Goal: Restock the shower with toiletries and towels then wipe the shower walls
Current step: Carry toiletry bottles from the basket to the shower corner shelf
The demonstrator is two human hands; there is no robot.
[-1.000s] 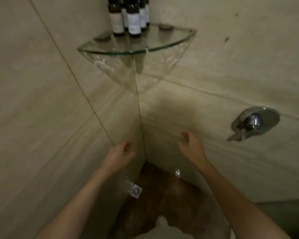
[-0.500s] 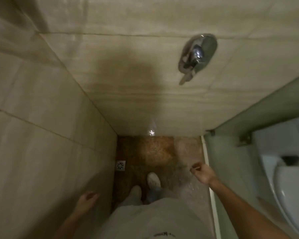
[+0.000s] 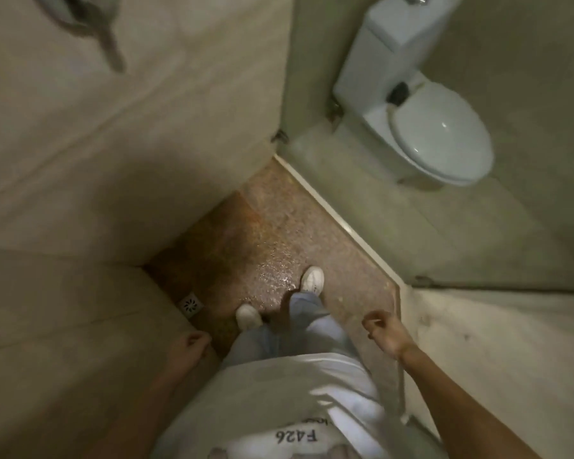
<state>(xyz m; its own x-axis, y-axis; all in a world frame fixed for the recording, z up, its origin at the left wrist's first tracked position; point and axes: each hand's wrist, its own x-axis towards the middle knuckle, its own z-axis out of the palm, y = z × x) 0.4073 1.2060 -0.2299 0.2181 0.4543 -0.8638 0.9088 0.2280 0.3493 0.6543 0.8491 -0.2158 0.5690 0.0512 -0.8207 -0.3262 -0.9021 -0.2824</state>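
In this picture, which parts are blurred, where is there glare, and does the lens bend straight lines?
Head view: the light is dim and yellowish overall; the faucet at top left is smeared by motion blur; small glints of glare lie on the shiny floor by the shoes; a soft highlight sits on the toilet lid; the joints in the wall look slightly bowed by the wide lens.

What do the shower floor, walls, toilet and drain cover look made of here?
Shower floor: speckled reddish-brown stone or terrazzo, glinting as if wet. Walls: beige veined tile, ceramic or stone, satin, with thin joints. Toilet: white glazed ceramic by its sheen; lid possibly plastic. Drain cover: pale slotted square, likely metal, too small to confirm.
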